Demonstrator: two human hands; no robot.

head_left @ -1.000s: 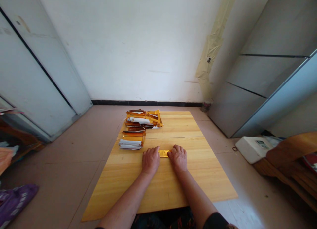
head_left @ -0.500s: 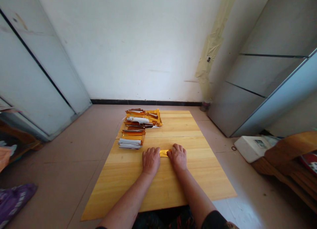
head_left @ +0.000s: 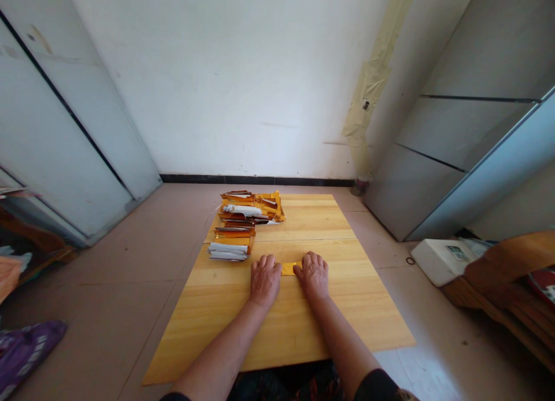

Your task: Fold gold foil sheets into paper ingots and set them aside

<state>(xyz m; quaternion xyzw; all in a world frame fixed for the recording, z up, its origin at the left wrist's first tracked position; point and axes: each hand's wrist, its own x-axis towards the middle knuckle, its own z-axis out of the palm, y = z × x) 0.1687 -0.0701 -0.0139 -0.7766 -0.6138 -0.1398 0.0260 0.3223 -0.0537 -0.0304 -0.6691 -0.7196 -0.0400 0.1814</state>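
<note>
A small shiny gold strip, like folded foil paper, lies flat on the wooden board. My left hand is closed over its left end, fingers curled down. On the opposite end, my right hand presses with curled fingers, thumb at the strip's edge. Only the middle of the strip shows; both ends are hidden under my hands. Beyond my left hand lie bundles of folded gold-and-brown paper. The nearest bundle shows white paper edges.
The wooden board spans the space before me, above a tiled floor. A larger gold packet lies at its far left. A grey fridge and a white box stand to the right. A purple bag is at lower left.
Both hands keep their places on the gold strip, with only slight shifts of the fingers. The bundles have not moved.
</note>
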